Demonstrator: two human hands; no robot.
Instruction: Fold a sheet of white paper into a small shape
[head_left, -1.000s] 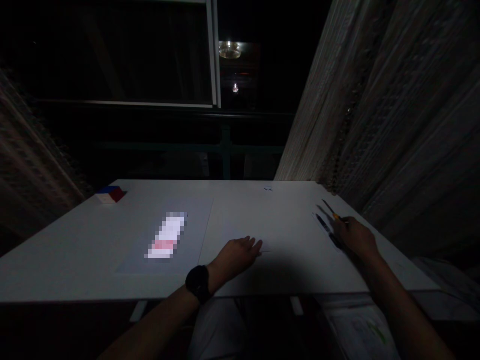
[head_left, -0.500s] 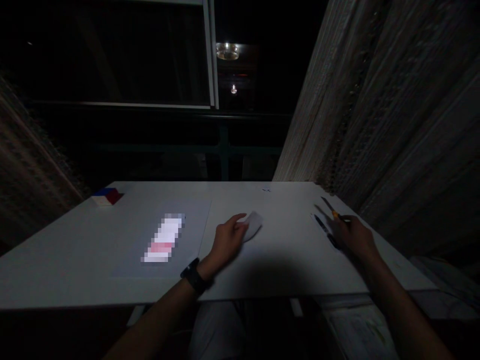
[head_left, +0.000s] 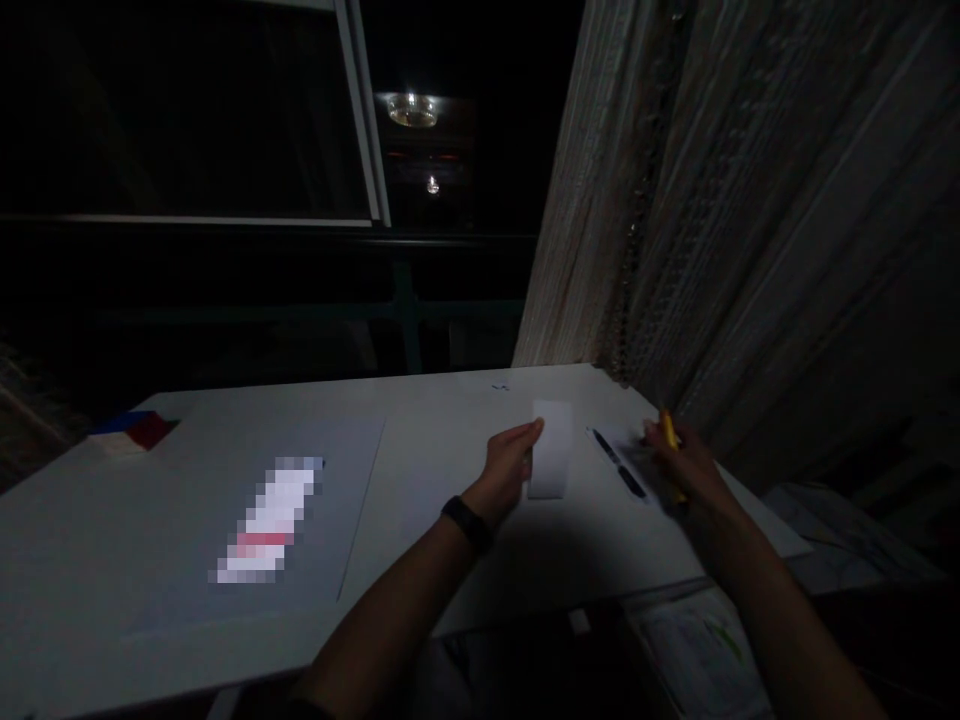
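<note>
Paper slip: since the earlier frame, your left hand (head_left: pixel 504 466) is bringing the white paper slip (head_left: pixel 553 450) rightward, closer to the pen (head_left: pixel 619 466).
Yellow-handled tool: your right hand (head_left: pixel 696 465) is also turning the yellow-handled tool (head_left: pixel 670 430) steeper in view.
Left fingers: you are pinching the slip by its left edge, thumb and fingers closed, so it is touching them and extending to their right.
Right fingers: you are curling them around the yellow handle; blur and shadow are keeping the tool's tip uncertain.
Slip to tool: the slip is lying left of your right fingers, apart from the tool, with its long axis running roughly up and down the view; the handle is running much the same way, top leaning left.
Nearer hand: your left is holding the slip, while your right is staying off it.
Pen: it is resting on the counter (head_left: pixel 442 410) between the slip and your right fingers, slanting from far left to near right.
Pixelated bright rectangle (head_left: pixel 266 520): it is lying well left of your left fingers.
</note>
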